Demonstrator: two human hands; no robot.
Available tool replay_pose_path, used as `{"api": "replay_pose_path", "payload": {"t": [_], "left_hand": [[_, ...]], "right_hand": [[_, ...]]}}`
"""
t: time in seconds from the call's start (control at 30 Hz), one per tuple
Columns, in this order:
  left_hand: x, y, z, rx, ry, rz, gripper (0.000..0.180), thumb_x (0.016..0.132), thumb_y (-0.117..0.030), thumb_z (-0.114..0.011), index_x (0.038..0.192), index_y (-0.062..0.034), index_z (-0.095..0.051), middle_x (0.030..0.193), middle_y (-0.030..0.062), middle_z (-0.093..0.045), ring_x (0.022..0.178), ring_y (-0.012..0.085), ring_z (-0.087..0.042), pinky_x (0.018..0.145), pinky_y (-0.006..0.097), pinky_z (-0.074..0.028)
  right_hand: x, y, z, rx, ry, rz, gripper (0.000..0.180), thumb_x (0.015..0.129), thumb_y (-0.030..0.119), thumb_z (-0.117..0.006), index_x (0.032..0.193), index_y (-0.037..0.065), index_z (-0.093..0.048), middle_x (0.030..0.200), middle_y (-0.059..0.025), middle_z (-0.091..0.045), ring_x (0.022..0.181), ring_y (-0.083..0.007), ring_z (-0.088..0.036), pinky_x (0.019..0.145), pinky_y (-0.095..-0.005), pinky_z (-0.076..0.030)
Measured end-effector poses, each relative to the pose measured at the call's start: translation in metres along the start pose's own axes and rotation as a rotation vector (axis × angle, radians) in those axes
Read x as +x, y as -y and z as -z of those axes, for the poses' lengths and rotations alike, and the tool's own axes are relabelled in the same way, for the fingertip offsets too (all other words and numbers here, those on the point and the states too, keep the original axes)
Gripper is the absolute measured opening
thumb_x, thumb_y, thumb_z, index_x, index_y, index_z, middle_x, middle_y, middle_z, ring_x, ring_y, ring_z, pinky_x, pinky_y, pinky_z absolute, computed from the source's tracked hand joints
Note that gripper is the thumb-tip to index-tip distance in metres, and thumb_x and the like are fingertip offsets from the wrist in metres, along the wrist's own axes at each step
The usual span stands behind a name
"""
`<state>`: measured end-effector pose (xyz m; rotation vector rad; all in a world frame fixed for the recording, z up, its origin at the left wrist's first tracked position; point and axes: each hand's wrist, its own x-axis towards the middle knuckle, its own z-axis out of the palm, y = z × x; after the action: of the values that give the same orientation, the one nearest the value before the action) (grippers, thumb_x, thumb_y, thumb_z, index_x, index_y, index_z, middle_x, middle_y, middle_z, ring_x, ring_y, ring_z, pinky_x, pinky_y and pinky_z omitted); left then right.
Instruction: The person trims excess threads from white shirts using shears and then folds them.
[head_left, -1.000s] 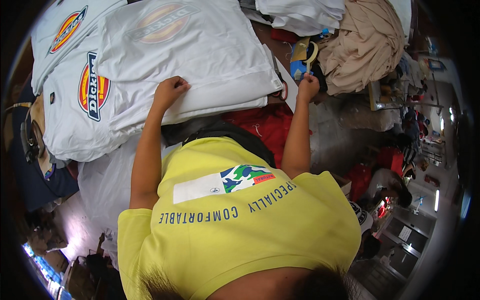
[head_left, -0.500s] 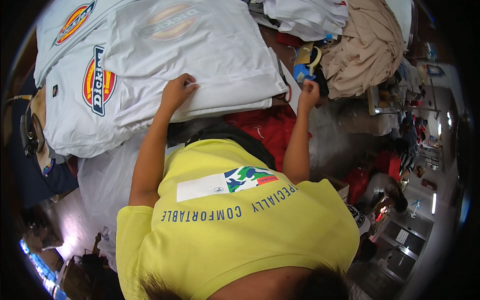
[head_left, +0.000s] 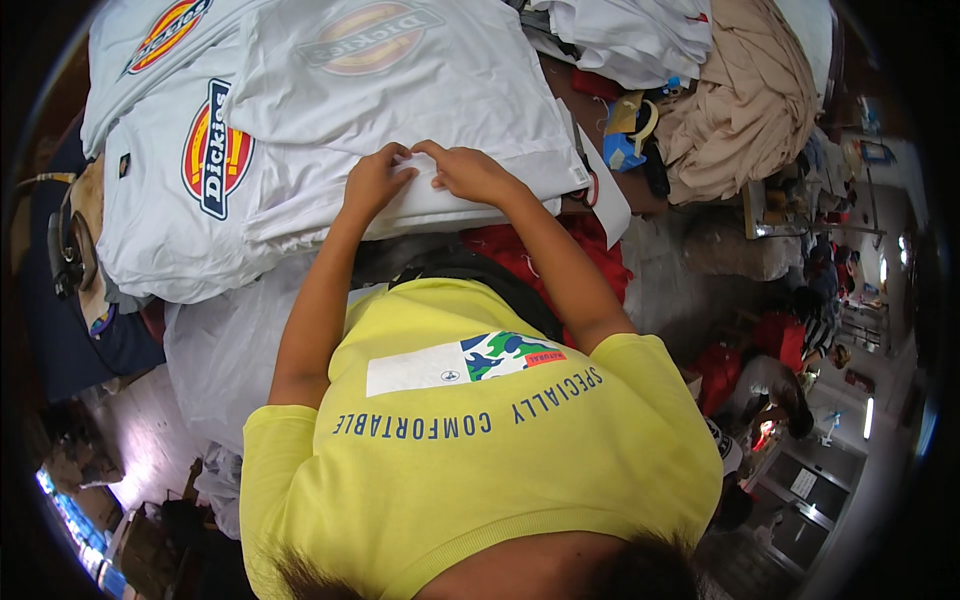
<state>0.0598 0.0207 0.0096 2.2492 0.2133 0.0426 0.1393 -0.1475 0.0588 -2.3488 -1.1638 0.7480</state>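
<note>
A folded white T-shirt (head_left: 480, 95) with a faint oval print lies on a pile of white garments in front of me. My left hand (head_left: 378, 182) rests by its near edge, fingers bent, with a gap between thumb and forefinger. From the right, my right hand (head_left: 474, 173) reaches over the same edge with its forefinger stretched toward the left one. The fingertips nearly meet; anything small or clear between them is too fine to make out. Left of these hands lies another white T-shirt (head_left: 145, 200) with a bold red, yellow and blue oval print.
A blue tape dispenser (head_left: 624, 150) with a cream roll stands at right, beside tan cloth (head_left: 745, 110). Closer in are red-handled scissors (head_left: 592, 188) and a white card (head_left: 606, 205). Red fabric (head_left: 490, 240) sits below the table edge, clear plastic sheeting (head_left: 220, 345) at left. People work far right.
My right hand has left the tape dispenser and moved left to the T-shirt's near edge, beside my left hand. The left hand stays on the shirt. The view has shifted slightly.
</note>
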Motion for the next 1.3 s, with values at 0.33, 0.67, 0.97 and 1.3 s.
{"api": "replay_pose_path", "payload": {"t": [0.33,0.67,0.97,1.3], "left_hand": [[0.001,-0.003,-0.001,0.030,0.004,0.016,0.034,0.071,-0.025,-0.069,0.100,-0.0096,-0.058,0.088,0.0126,-0.066,0.082,0.0286,-0.063,0.071,0.037,-0.049],[0.008,-0.013,-0.004,0.141,0.052,0.041,0.034,0.072,-0.027,-0.069,0.100,-0.0113,-0.056,0.083,0.0144,-0.065,0.078,0.0304,-0.063,0.067,0.038,-0.048],[0.055,-0.078,-0.073,0.132,0.132,-0.088,0.036,0.074,-0.027,-0.067,0.104,-0.0121,-0.056,0.083,0.0157,-0.065,0.079,0.0320,-0.062,0.068,0.039,-0.048],[0.051,-0.089,-0.068,-0.357,0.122,0.124,0.037,0.074,-0.014,-0.070,0.108,-0.0090,-0.059,0.077,0.0077,-0.063,0.072,0.0140,-0.058,0.070,0.026,-0.046]], "right_hand": [[0.031,0.016,-0.025,-0.416,-0.149,-0.179,0.039,0.074,0.021,-0.066,0.102,0.007,-0.043,0.078,-0.0094,-0.066,0.078,-0.0270,-0.064,0.070,-0.0400,-0.045],[-0.032,-0.095,0.010,-0.218,-0.657,-0.198,0.036,0.071,0.029,-0.071,0.097,0.010,-0.056,0.103,-0.0109,-0.056,0.099,-0.0309,-0.051,0.079,-0.0435,-0.043],[-0.075,-0.174,0.030,-0.019,-0.771,-0.354,0.036,0.071,0.014,-0.069,0.104,0.008,-0.057,0.101,-0.0135,-0.058,0.091,-0.0320,-0.054,0.080,-0.0406,-0.044],[-0.095,-0.163,0.050,0.952,-0.811,-0.277,0.024,0.077,0.003,-0.063,0.102,0.003,-0.062,0.081,0.0022,-0.054,0.073,-0.0060,-0.047,0.068,-0.0194,-0.040]]}}
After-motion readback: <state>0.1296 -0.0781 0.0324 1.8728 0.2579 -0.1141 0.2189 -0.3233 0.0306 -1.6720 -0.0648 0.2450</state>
